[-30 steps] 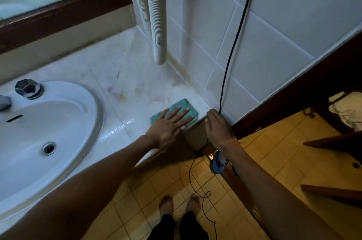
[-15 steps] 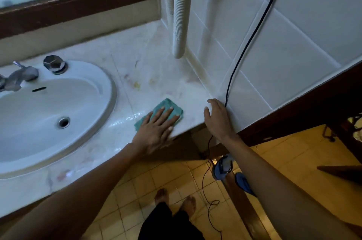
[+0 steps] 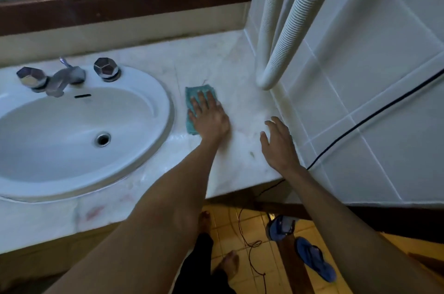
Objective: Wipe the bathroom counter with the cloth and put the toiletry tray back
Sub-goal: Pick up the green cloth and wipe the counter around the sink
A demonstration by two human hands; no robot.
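Observation:
A folded teal cloth [image 3: 191, 99] lies flat on the white marble counter [image 3: 216, 63], just right of the sink. My left hand [image 3: 209, 116] presses down on the cloth with fingers spread, covering its right half. My right hand [image 3: 278, 142] rests open on the counter near the tiled side wall, holding nothing. No toiletry tray is in view.
A white oval sink [image 3: 72, 130] with a chrome tap [image 3: 64, 78] and two knobs fills the left. Two ribbed white hoses [image 3: 281, 36] hang down at the right corner. A black cable [image 3: 374, 113] runs along the tiles. Blue sandals [image 3: 314, 262] lie on the yellow floor.
My left hand has slid the cloth from the counter's front right edge back and leftward toward the sink. My right hand moved from the counter's corner onto its top.

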